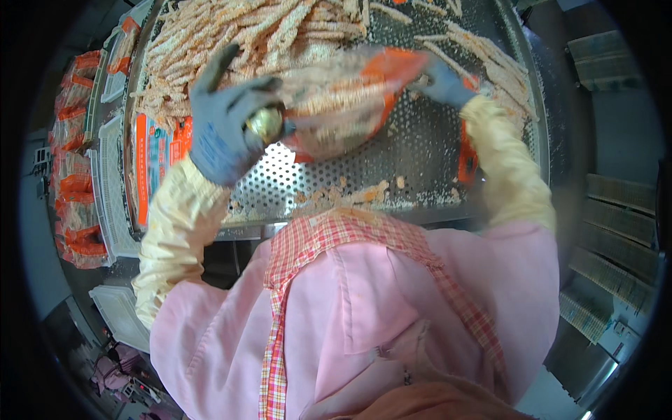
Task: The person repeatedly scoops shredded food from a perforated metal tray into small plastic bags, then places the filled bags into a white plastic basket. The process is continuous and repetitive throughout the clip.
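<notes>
A clear plastic bag with orange printed ends (336, 113) spans the space between my hands, blurred by motion. Pale, crumb-coated food sticks show through its film. My right hand (446, 81), in a blue-grey glove, grips the bag's orange end. My left hand (228, 118), gloved alike, is at the bag's other end with two digits stretched out. A round, shiny gold-coloured object (266, 124) sits in its grasp; what it is exactly I cannot tell. Behind the left hand, a large pile of coated sticks (252, 31) covers the perforated metal tray (420, 147).
More coated sticks (488, 58) lie along the tray's right side. Flat orange-printed bags (152, 152) rest at its left edge. Filled bags (76, 205) line the far left beside white plastic baskets (118, 184). Crumbs (362, 194) litter the tray's near edge. Slatted racks (614, 231) stand at right.
</notes>
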`<action>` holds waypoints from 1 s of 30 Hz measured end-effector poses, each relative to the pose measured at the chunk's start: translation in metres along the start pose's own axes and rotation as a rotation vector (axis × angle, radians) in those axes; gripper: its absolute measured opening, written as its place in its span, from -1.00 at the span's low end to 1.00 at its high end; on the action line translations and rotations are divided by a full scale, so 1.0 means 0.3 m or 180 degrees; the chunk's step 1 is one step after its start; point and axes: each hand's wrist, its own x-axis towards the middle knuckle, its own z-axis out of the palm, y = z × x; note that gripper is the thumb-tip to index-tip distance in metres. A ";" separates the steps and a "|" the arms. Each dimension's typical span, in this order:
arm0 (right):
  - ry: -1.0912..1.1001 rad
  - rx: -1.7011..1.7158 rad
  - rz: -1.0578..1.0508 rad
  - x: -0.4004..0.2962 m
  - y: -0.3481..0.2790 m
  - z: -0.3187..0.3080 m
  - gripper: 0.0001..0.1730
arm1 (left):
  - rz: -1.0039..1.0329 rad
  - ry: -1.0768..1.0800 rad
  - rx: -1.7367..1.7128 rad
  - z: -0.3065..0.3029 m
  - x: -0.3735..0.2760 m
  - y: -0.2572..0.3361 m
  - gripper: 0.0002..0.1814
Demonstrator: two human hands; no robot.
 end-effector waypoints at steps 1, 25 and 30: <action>0.0040 -0.1167 -0.0522 -0.078 0.072 0.142 -0.54 | 0.0350 -0.0034 0.0100 0.019 -0.010 -0.040 -0.57; -0.2158 0.0204 -0.1781 -0.052 -0.707 0.427 -0.60 | -0.0063 -0.1155 0.0515 -0.381 -0.278 -0.035 -0.86; -0.0733 -0.0024 -0.0878 0.273 -0.591 0.453 -0.42 | -0.0525 -0.1258 0.0798 -0.456 -0.402 0.023 -0.68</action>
